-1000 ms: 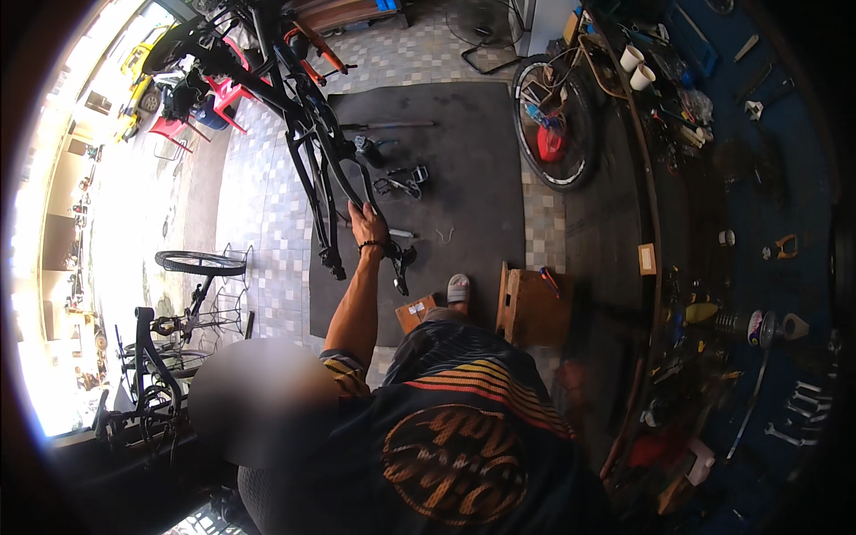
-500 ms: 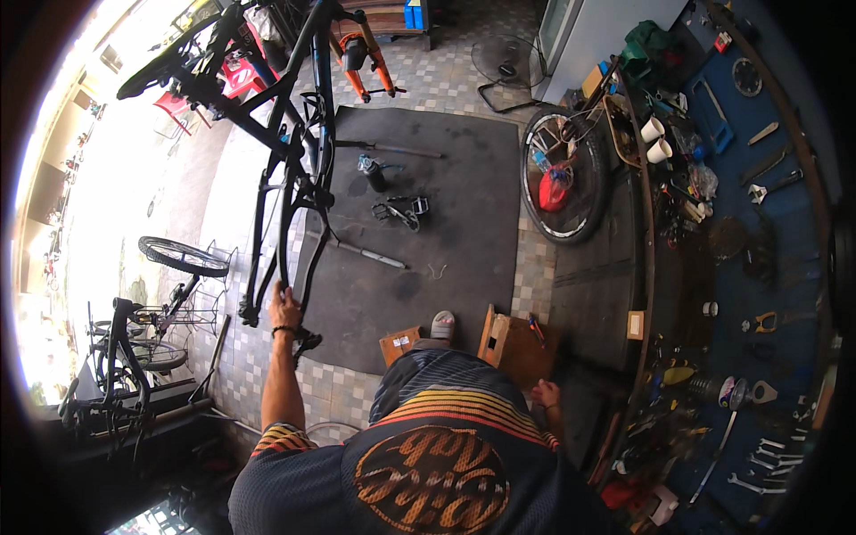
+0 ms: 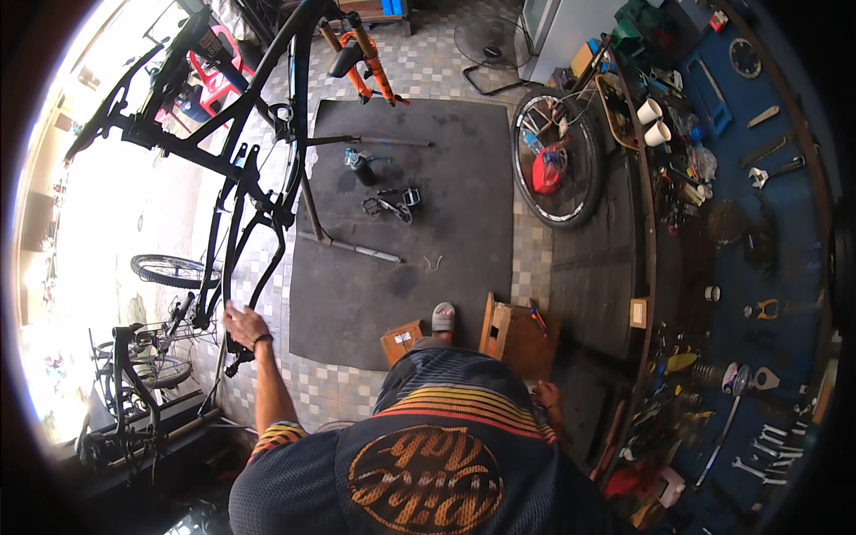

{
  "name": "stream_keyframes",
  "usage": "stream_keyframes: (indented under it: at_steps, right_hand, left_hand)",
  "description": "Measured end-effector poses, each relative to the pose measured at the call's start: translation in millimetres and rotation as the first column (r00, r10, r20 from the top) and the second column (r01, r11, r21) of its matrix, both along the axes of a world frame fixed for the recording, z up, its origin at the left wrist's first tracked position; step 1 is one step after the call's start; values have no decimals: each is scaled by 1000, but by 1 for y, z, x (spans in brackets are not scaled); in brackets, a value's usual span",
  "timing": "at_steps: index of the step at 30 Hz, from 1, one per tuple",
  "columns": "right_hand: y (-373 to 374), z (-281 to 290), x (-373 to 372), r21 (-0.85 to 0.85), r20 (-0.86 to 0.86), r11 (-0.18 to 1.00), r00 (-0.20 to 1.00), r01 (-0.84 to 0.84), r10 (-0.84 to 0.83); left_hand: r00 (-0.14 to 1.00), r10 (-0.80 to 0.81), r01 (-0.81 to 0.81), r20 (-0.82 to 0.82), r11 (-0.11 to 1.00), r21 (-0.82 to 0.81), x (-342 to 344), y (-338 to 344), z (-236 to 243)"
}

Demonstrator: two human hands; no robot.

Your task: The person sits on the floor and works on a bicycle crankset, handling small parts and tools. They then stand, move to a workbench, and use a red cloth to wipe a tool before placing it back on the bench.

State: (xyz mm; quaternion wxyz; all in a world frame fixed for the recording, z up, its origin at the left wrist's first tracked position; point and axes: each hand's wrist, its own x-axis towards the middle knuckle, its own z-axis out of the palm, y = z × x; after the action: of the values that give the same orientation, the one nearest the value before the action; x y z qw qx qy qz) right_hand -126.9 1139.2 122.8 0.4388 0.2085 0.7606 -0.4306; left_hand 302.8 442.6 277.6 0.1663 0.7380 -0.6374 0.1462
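Left hand [image 3: 242, 321] is wrapped shut on the rear end of the black bike frame [image 3: 234, 178], down at the dropouts on the near left; frame hangs on the repair stand [image 3: 308, 192], running up and away toward the far left; right hand [image 3: 547, 394] sits low by the hip, near right, next to the wooden stool [image 3: 510, 332]; can't tell if its fingers are open or closed, nothing visibly in it.

Change: a second ago that left hand was up the middle of the frame over the dark floor mat [image 3: 406, 223]; half a second ago it had slid to the rear stays; now it holds lower still, at the tail end; so the grip has walked down the frame, which reads as work shifting to the rear triangle.

Also different: view has swung; the loose wheel [image 3: 557, 160] far right and the pedals [image 3: 392, 205] on the mat show more fully; the blue tool wall [image 3: 767, 205] fills the right.
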Motion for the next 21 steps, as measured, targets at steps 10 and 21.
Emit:
stream_keyframes:
  at_steps: [10,21]
  right_hand:
    - [66,-91,1,-467,169,871,982,153,-82]
    - [120,-5,-123,-245,-91,554,550,795,-830]
  left_hand:
    - [534,-294,786,-793,518,338,-228,184,-72]
    - [-159,-981,83,-108,96,-992,-413,101,410]
